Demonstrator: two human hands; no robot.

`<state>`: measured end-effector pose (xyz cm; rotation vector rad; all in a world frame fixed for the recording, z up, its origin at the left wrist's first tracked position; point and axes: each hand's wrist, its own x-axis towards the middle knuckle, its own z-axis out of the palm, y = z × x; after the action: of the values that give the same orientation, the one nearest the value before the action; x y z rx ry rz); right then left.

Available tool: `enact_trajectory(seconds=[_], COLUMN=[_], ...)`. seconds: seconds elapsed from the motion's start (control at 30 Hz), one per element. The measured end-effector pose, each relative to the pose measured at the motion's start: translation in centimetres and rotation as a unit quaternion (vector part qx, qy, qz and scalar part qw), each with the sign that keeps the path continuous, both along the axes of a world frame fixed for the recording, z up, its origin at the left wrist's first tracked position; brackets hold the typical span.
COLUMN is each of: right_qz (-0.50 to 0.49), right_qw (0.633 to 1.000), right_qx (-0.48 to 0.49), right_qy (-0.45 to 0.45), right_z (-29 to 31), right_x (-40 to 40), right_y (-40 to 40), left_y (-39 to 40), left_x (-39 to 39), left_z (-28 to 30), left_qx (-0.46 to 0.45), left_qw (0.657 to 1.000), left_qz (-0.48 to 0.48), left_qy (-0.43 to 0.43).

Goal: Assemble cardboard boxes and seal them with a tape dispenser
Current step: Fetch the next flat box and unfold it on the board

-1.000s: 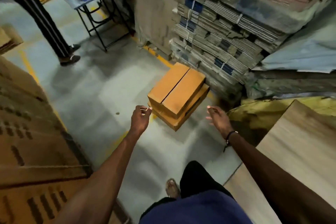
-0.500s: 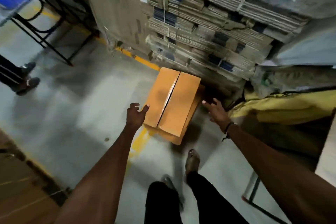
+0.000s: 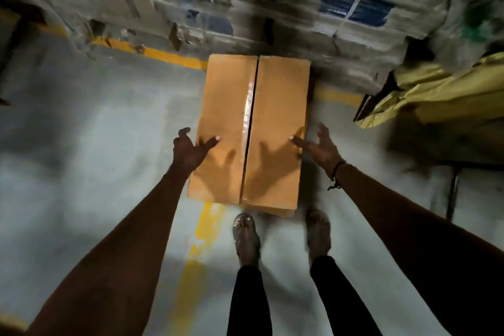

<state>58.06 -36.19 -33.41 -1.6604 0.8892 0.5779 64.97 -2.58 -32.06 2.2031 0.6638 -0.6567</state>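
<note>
A brown cardboard box (image 3: 275, 128) lies on the floor straight ahead, its two top flaps closed and a strip of clear tape along the centre seam. It rests on another box whose edge shows at its near right corner. My left hand (image 3: 188, 148) is spread over the box's left edge, thumb above the top. My right hand (image 3: 317, 146) is spread over the right edge, fingers straight. Neither hand holds anything. No tape dispenser is in view.
Bundles of strapped flat cardboard (image 3: 300, 8) are stacked right behind the box. A yellow-green sheet (image 3: 441, 95) lies at the right over a dark table frame. Yellow floor lines (image 3: 174, 58) run under the box. My feet (image 3: 246, 237) stand just in front of it.
I have stepped up to the box and now look straight down on it. Both hands have moved forward from short of the box to over its left and right edges.
</note>
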Motion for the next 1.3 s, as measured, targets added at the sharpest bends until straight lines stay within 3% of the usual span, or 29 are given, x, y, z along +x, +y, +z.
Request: enact_trajectory(seconds=[0.17, 0.3, 0.47, 0.6, 0.87, 1.3], right_qz=[-0.08, -0.061, -0.06, -0.068, -0.093, -0.159], right_qw=[0.995, 0.997, 0.995, 0.996, 0.994, 0.968], right_qx=[0.064, 0.045, 0.03, 0.025, -0.01, -0.134], right_qy=[-0.015, -0.025, -0.079, -0.059, -0.064, -0.141], right_z=[-6.9, -9.5, -9.4, -6.7, 5.7, 39.0], right_x=[0.0, -0.7, -0.8, -1.2, -4.0, -14.4], right_y=[2.0, 3.2, 3.9, 3.7, 3.5, -1.0], left_y=[1.7, 2.3, 2.1, 1.7, 0.0, -7.2], left_x=[2.2, 2.4, 2.1, 1.7, 0.3, -4.5], left_z=[-6.6, -9.1, -8.4, -5.3, 7.6, 37.5], left_qx=[-0.029, -0.071, -0.056, -0.052, -0.041, -0.097], left_qw=[0.996, 0.992, 0.992, 0.992, 0.991, 0.966], left_qz=[-0.06, -0.093, -0.108, -0.115, -0.121, -0.213], left_qy=[0.061, 0.05, 0.021, 0.008, -0.026, -0.111])
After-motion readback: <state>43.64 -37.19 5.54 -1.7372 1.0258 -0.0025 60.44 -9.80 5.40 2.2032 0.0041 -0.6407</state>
